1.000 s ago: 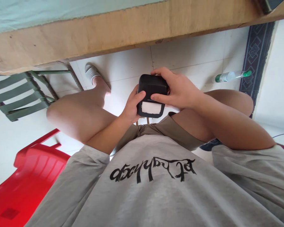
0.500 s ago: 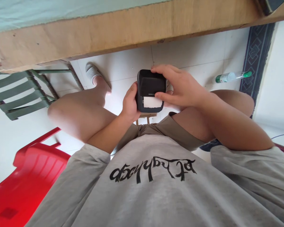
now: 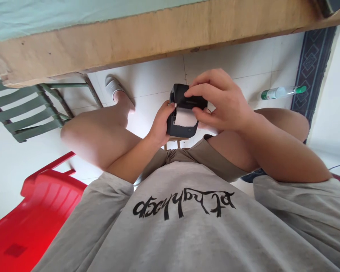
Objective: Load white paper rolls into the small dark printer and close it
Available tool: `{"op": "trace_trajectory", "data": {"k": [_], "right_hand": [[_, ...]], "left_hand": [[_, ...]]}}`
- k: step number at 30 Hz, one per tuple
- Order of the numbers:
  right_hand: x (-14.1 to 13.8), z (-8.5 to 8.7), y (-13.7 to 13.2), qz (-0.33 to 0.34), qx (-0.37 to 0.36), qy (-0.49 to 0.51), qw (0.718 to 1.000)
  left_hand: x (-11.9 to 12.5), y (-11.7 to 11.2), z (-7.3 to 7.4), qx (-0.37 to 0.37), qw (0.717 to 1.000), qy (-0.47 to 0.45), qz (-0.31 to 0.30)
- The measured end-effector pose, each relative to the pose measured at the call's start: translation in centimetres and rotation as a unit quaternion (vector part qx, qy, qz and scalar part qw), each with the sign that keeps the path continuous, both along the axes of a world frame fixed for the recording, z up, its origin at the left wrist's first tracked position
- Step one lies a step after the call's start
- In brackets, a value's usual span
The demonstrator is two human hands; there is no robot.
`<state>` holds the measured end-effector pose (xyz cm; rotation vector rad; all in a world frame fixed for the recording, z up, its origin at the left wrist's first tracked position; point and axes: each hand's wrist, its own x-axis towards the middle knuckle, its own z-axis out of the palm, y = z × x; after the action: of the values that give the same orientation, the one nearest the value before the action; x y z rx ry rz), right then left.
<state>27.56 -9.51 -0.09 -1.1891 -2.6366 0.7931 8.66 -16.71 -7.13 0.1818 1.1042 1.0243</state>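
A small black label printer (image 3: pixel 184 131) is held above my lap, between my knees. My left hand (image 3: pixel 161 122) is closed around its left side, thumb at the lid's hinge-side edge. The black lid (image 3: pixel 193 102) is tilted up from the body. My right hand (image 3: pixel 222 98) grips that lid, fingertips on its top and thumb at its lower edge. Under the lid a strip of white paper (image 3: pixel 185 118) lies across the body and comes out toward me. The inside behind the paper is mostly hidden.
A wooden table edge (image 3: pixel 158 37) with a pale green cloth (image 3: pixel 59 15) runs across the front. A red plastic chair (image 3: pixel 36 215) stands at left, near a green slatted chair (image 3: pixel 25 105). A plastic bottle (image 3: pixel 277 93) lies on the floor at right.
The printer's lid has come up from shut to partly raised, baring more of the paper. My right hand has lifted with it, and my left thumb has moved onto the lid's edge.
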Motion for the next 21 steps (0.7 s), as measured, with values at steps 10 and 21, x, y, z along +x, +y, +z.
{"op": "trace_trajectory", "data": {"k": [10, 21], "right_hand": [[-2.6, 1.7, -0.8, -0.093, -0.009, -0.254, 0.963], [-3.0, 0.7, -1.0, -0.042, -0.076, -0.293, 0.952]], "left_hand": [[0.1, -0.3, -0.4, 0.025, 0.999, 0.023, -0.024], [0.2, -0.4, 0.0, 0.024, 0.998, 0.047, -0.023]]}}
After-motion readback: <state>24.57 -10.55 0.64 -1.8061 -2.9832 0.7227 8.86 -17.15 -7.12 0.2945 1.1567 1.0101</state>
